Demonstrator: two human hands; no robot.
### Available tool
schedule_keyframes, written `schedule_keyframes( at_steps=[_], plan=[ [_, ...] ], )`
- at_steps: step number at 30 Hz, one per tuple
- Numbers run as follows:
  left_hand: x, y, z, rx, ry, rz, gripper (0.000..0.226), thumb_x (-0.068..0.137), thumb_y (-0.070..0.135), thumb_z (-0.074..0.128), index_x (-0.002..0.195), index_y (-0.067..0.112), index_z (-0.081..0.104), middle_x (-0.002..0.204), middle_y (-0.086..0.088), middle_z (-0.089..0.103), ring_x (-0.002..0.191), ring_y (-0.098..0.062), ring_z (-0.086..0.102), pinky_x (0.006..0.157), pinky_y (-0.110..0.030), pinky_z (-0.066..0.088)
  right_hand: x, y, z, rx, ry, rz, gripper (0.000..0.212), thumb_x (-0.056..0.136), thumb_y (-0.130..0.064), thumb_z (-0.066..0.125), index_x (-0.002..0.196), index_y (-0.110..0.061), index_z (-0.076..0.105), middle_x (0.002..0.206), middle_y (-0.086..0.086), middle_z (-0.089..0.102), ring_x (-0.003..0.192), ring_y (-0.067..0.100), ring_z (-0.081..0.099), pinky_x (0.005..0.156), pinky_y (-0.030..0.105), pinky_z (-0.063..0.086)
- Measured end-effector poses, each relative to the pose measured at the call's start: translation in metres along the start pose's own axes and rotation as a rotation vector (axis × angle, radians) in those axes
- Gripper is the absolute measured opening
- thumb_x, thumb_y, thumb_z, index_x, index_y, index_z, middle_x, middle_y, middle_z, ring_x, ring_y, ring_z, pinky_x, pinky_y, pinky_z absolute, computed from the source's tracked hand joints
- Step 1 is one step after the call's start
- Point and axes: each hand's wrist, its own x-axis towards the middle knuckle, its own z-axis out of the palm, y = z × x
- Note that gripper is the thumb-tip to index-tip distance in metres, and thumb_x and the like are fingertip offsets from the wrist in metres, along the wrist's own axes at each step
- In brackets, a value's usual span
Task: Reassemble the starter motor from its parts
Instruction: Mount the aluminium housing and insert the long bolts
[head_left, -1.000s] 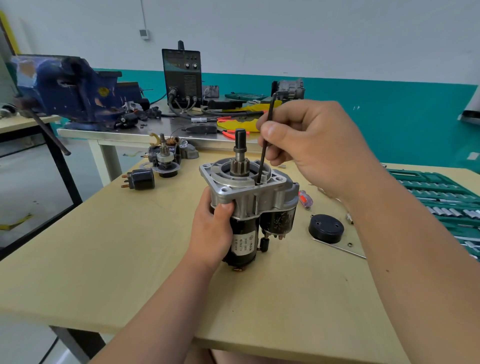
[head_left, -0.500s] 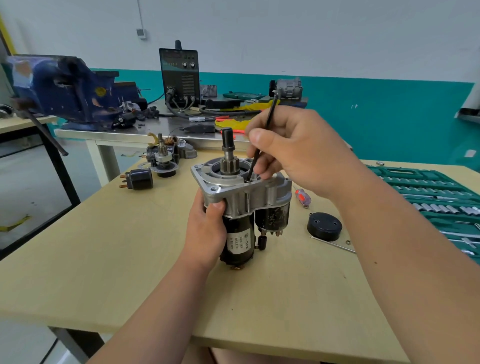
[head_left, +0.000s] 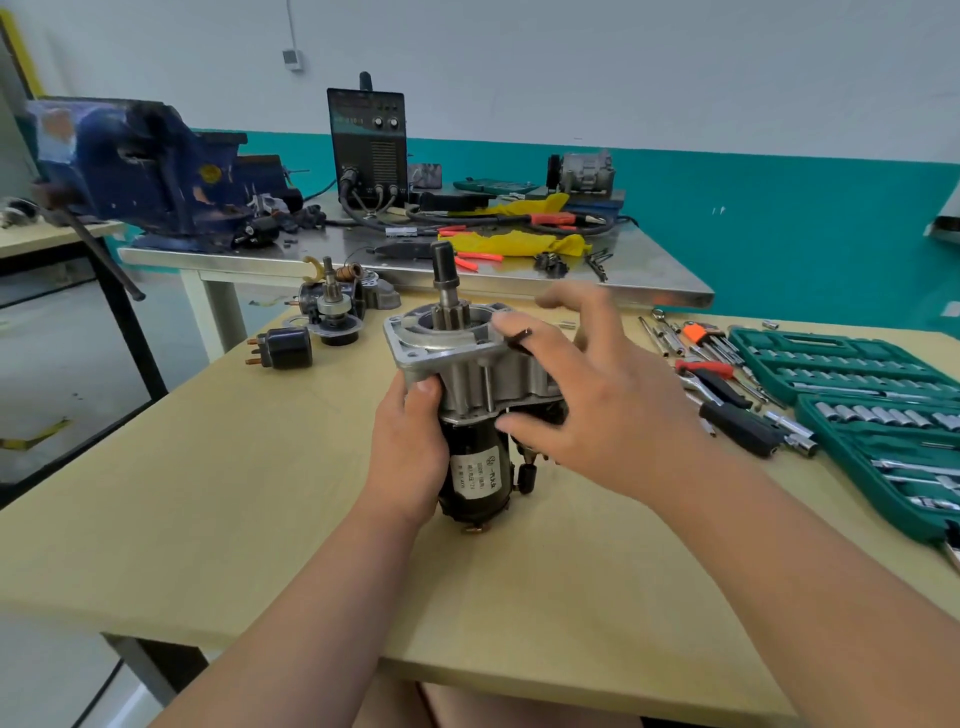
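One starter motor (head_left: 467, 395) stands on end near the middle of the wooden table (head_left: 208, 493). Its long axis is close to upright, leaning slightly left. The black body is at the bottom, the silver flange above it, and the pinion shaft (head_left: 445, 280) points up.

Both hands are on it. The left hand (head_left: 410, 457) wraps the black body from the left, with its thumb up on the silver housing. The right hand (head_left: 597, 405) is on the right side with its fingers spread wide and its thumb touching the housing. A short dark bar shows by its forefinger, but I cannot tell whether it is gripped.

To the right lie two green socket cases (head_left: 831, 358) and some loose tools. Farther left are one black cylinder with copper pins (head_left: 285, 349) and one cluster of motor parts (head_left: 335, 306). Beyond them, a steel bench (head_left: 649, 280) carries one blue vise (head_left: 140, 166) and one black power unit (head_left: 371, 145).
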Motion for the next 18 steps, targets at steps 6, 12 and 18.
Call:
schedule_keyframes(
  at_steps=[6,12,18],
  plan=[
    [-0.003,-0.002,0.01,-0.23,-0.083,-0.399,0.053,0.088,0.068,0.036,0.092,0.033,0.075,0.099,-0.01,0.074,0.088,-0.026,0.073,0.066,-0.037,0.057,0.031,0.024,0.003,-0.04,-0.271,0.04,0.078,0.077,-0.066,0.059,0.144,-0.045,0.025,0.139,-0.012,0.041,0.112,0.016,0.055,0.072,0.031,0.043],
    [-0.001,-0.008,0.011,-0.225,-0.262,-0.581,0.072,0.068,0.075,0.052,0.112,0.02,0.069,0.105,-0.018,0.071,0.087,-0.032,0.07,0.075,-0.041,0.055,0.036,0.044,0.014,0.094,-0.432,0.127,0.08,0.074,-0.07,0.06,0.143,-0.044,0.032,0.13,-0.014,0.045,0.116,0.013,0.048,0.087,0.033,0.042],
    [-0.001,-0.014,0.012,-0.262,-0.33,-0.686,0.06,0.08,0.067,0.054,0.115,0.019,0.065,0.106,-0.017,0.072,0.083,-0.03,0.071,0.071,-0.04,0.058,0.032,0.061,0.031,0.284,-0.541,0.2,0.071,0.079,-0.059,0.066,0.142,-0.038,0.041,0.12,-0.012,0.048,0.115,0.012,0.047,0.089,0.031,0.039]
  ],
)
